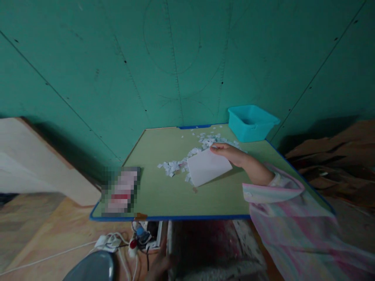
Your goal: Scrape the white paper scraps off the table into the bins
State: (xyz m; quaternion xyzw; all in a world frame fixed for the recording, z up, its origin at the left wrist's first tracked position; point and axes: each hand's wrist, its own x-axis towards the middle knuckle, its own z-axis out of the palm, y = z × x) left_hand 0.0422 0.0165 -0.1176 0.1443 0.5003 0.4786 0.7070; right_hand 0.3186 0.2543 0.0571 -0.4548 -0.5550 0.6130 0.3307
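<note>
My right hand (225,151) is closed on the edge of a white sheet of paper (209,167), held tilted just over the table. Small scraps of white paper (171,168) lie in a loose heap behind the sheet and to its left. Part of the heap is hidden by the sheet and my hand. Low in the picture, below the table's front edge, my left hand (161,263) shows as a dark smear. Its fingers cannot be made out.
A turquoise plastic basin (249,124) stands at the table's back right corner. A pixelated flat object (121,191) lies at the front left of the blue-edged table (164,197). Cables and a power strip (108,242) are on the floor, near a grey stool (90,269). Cardboard (336,152) is piled at right.
</note>
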